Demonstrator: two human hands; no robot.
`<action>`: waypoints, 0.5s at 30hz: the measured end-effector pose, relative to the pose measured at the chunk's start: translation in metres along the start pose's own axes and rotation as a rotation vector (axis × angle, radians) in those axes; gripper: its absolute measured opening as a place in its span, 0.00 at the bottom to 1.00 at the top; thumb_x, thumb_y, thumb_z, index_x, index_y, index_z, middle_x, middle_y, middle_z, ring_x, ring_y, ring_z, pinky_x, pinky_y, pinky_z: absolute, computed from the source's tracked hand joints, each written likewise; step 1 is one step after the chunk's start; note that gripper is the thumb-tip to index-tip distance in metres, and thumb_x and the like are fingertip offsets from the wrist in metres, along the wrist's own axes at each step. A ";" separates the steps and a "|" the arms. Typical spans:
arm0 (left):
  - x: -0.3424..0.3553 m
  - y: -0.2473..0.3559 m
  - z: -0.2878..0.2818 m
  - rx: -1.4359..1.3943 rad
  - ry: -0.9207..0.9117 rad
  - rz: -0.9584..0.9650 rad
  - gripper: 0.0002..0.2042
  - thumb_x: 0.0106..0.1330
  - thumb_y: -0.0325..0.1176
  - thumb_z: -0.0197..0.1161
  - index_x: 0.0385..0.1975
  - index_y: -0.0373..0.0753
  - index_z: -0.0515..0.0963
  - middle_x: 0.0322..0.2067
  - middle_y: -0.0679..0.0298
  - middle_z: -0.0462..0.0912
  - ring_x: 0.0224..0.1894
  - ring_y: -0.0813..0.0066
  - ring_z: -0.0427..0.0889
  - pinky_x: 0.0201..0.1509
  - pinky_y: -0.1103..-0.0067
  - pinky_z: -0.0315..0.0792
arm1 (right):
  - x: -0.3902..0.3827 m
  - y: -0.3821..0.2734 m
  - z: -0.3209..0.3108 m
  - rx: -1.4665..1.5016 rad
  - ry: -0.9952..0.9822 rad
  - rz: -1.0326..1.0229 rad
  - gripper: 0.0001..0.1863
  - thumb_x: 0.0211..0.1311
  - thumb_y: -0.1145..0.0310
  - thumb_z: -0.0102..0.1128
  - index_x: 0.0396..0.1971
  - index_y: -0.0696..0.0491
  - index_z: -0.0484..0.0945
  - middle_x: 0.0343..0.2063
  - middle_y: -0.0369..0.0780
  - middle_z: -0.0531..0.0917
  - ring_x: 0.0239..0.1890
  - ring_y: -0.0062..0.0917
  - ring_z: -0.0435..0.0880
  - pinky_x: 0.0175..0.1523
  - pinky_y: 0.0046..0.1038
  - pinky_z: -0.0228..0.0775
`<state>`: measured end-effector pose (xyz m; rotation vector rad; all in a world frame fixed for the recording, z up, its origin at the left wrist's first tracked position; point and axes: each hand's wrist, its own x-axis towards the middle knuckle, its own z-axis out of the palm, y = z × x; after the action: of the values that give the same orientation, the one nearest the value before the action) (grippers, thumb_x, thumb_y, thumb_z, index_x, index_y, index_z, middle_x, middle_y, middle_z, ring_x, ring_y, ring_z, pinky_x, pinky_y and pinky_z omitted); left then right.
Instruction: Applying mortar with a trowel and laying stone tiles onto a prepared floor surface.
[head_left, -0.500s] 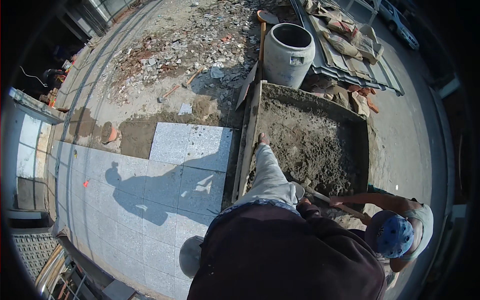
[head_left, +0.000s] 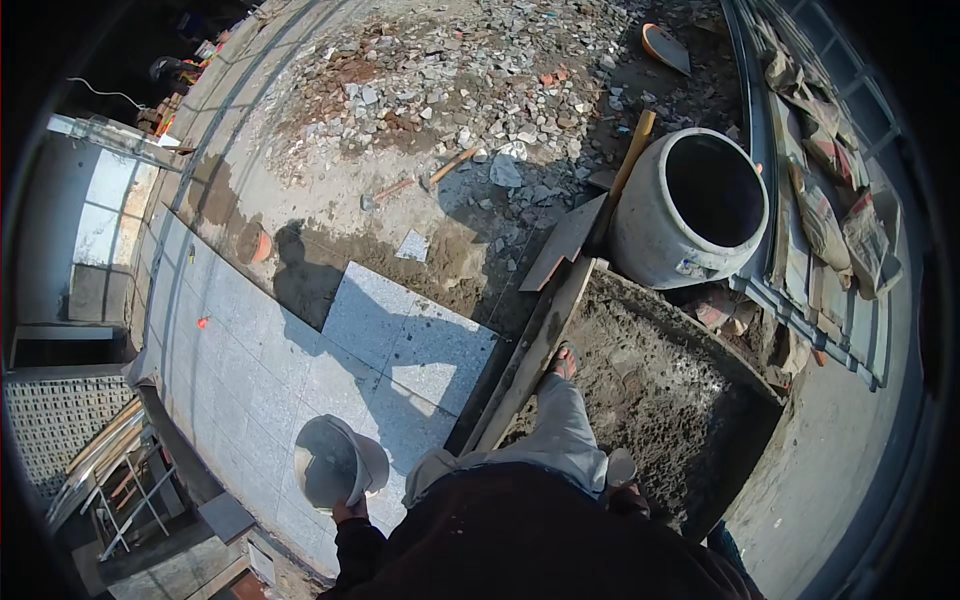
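My left hand (head_left: 349, 511) is closed on the lower edge of a grey bucket (head_left: 371, 464), held out to my left over the pale floor tiles (head_left: 240, 390). The bucket tilts, its mouth facing left, and its inside looks stained. Close to my body, my right hand (head_left: 626, 497) shows only in part at the end of a dark sleeve. Its fingers seem closed at a small pale rounded object (head_left: 621, 467) that I cannot identify. My sandalled foot (head_left: 565, 361) rests at the board edge of a trough holding wet grey mortar (head_left: 650, 400).
A large pale barrel (head_left: 640, 220) stands beyond the trough. Sacks (head_left: 820, 220) lie on corrugated sheets at right. Rubble (head_left: 430, 90) spreads ahead, with a hammer (head_left: 385, 194) nearby. An orange pot (head_left: 260, 246) lies past the tiles. Boards (head_left: 540, 350) edge the trough.
My view has turned toward the left. The bucket has swung out from beside my body and its mouth now shows. The co-worker with the long-handled tool has left the view.
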<state>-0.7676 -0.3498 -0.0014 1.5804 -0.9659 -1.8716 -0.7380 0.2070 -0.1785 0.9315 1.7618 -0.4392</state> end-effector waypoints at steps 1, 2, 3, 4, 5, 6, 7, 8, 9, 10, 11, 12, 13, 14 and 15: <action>-0.009 0.002 0.029 -0.061 -0.018 -0.030 0.15 0.47 0.24 0.44 0.36 0.28 0.64 0.37 0.51 0.68 0.41 0.55 0.69 0.42 0.62 0.66 | -0.011 -0.005 -0.055 0.002 0.101 0.056 0.26 0.39 0.52 0.59 0.37 0.55 0.72 0.37 0.44 0.76 0.42 0.31 0.74 0.45 0.30 0.66; -0.013 -0.006 0.065 -0.048 -0.052 -0.060 0.17 0.46 0.23 0.45 0.40 0.31 0.61 0.37 0.51 0.67 0.40 0.55 0.69 0.41 0.62 0.66 | -0.010 -0.008 -0.096 0.017 0.201 0.117 0.22 0.40 0.54 0.58 0.33 0.55 0.74 0.35 0.42 0.77 0.40 0.31 0.76 0.44 0.31 0.67; -0.008 -0.013 0.090 -0.030 -0.056 -0.056 0.19 0.45 0.23 0.45 0.41 0.32 0.59 0.37 0.52 0.67 0.40 0.55 0.69 0.41 0.61 0.67 | 0.007 -0.010 -0.131 0.018 0.109 0.120 0.27 0.36 0.54 0.58 0.38 0.55 0.71 0.39 0.44 0.75 0.43 0.33 0.73 0.45 0.31 0.66; -0.011 -0.020 0.119 -0.032 -0.062 -0.051 0.18 0.45 0.23 0.45 0.40 0.32 0.59 0.36 0.52 0.67 0.40 0.54 0.69 0.40 0.60 0.67 | 0.019 -0.009 -0.161 -0.017 0.132 0.102 0.27 0.36 0.54 0.58 0.38 0.55 0.71 0.39 0.44 0.75 0.43 0.33 0.73 0.45 0.31 0.66; -0.005 -0.020 0.127 -0.061 -0.117 -0.084 0.17 0.45 0.22 0.46 0.38 0.31 0.61 0.35 0.53 0.67 0.39 0.54 0.69 0.39 0.60 0.68 | 0.031 -0.015 -0.184 0.041 0.177 -0.029 0.27 0.36 0.55 0.58 0.38 0.56 0.71 0.39 0.45 0.75 0.43 0.34 0.73 0.45 0.31 0.66; -0.010 -0.029 0.156 -0.097 -0.120 -0.096 0.15 0.45 0.21 0.47 0.36 0.31 0.62 0.35 0.53 0.67 0.39 0.54 0.70 0.38 0.60 0.69 | 0.046 -0.017 -0.206 0.109 0.222 -0.143 0.27 0.36 0.56 0.57 0.38 0.56 0.71 0.39 0.45 0.74 0.43 0.35 0.73 0.45 0.31 0.66; -0.011 -0.035 0.178 -0.156 -0.107 -0.060 0.15 0.44 0.20 0.47 0.36 0.31 0.63 0.34 0.52 0.67 0.41 0.53 0.69 0.39 0.58 0.68 | 0.062 -0.027 -0.231 0.065 0.175 -0.156 0.28 0.35 0.57 0.58 0.39 0.58 0.70 0.40 0.47 0.73 0.43 0.37 0.73 0.45 0.31 0.65; -0.014 -0.033 0.184 -0.107 -0.058 -0.035 0.20 0.44 0.19 0.46 0.42 0.33 0.59 0.37 0.52 0.66 0.43 0.51 0.67 0.40 0.55 0.67 | 0.046 -0.064 -0.254 0.039 0.143 -0.119 0.29 0.34 0.58 0.60 0.40 0.58 0.69 0.40 0.48 0.73 0.43 0.35 0.73 0.44 0.31 0.65; -0.018 -0.042 0.214 -0.140 -0.068 -0.066 0.26 0.44 0.19 0.46 0.48 0.38 0.54 0.42 0.51 0.62 0.44 0.48 0.66 0.41 0.54 0.66 | 0.068 -0.059 -0.272 0.051 0.170 -0.133 0.29 0.34 0.59 0.60 0.40 0.59 0.69 0.38 0.48 0.74 0.41 0.35 0.73 0.43 0.32 0.65; -0.026 -0.049 0.245 -0.150 -0.125 -0.069 0.30 0.44 0.19 0.46 0.52 0.42 0.49 0.46 0.51 0.59 0.45 0.46 0.65 0.42 0.52 0.66 | 0.088 -0.052 -0.287 0.067 0.195 -0.142 0.29 0.33 0.59 0.61 0.39 0.59 0.68 0.36 0.48 0.75 0.40 0.35 0.74 0.42 0.33 0.65; -0.021 -0.052 0.252 -0.186 -0.137 -0.122 0.30 0.45 0.19 0.45 0.52 0.42 0.49 0.47 0.50 0.58 0.46 0.46 0.65 0.43 0.52 0.65 | 0.089 -0.066 -0.296 0.042 0.202 -0.163 0.29 0.33 0.59 0.61 0.39 0.59 0.68 0.36 0.48 0.75 0.40 0.35 0.74 0.42 0.33 0.65; -0.015 -0.057 0.260 -0.221 -0.154 -0.178 0.30 0.45 0.19 0.45 0.52 0.42 0.49 0.48 0.50 0.58 0.47 0.46 0.64 0.43 0.52 0.65 | 0.089 -0.079 -0.301 0.198 0.283 -0.190 0.27 0.35 0.58 0.61 0.37 0.59 0.70 0.33 0.48 0.76 0.37 0.35 0.75 0.40 0.33 0.66; -0.009 -0.069 0.271 -0.242 -0.149 -0.181 0.30 0.45 0.19 0.45 0.52 0.42 0.49 0.48 0.50 0.58 0.47 0.46 0.64 0.43 0.52 0.65 | 0.086 -0.092 -0.303 0.362 0.366 -0.211 0.25 0.37 0.56 0.60 0.35 0.59 0.72 0.30 0.47 0.77 0.34 0.35 0.77 0.37 0.33 0.67; 0.000 -0.078 0.273 -0.219 -0.100 -0.160 0.28 0.46 0.20 0.45 0.52 0.41 0.50 0.48 0.49 0.58 0.47 0.47 0.64 0.44 0.52 0.65 | 0.067 -0.119 -0.306 0.337 0.365 -0.229 0.25 0.37 0.56 0.60 0.35 0.59 0.72 0.30 0.47 0.77 0.34 0.35 0.77 0.37 0.33 0.67; 0.012 -0.086 0.268 -0.202 -0.038 -0.139 0.27 0.47 0.20 0.45 0.51 0.39 0.51 0.49 0.48 0.58 0.48 0.48 0.64 0.45 0.52 0.64 | 0.028 -0.158 -0.315 0.312 0.384 -0.289 0.26 0.35 0.59 0.61 0.36 0.59 0.70 0.27 0.47 0.77 0.33 0.35 0.76 0.38 0.34 0.67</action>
<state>-1.0266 -0.2525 -0.0565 1.5294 -0.6720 -2.0295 -1.0610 0.3313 -0.1047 1.0301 2.2347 -0.7795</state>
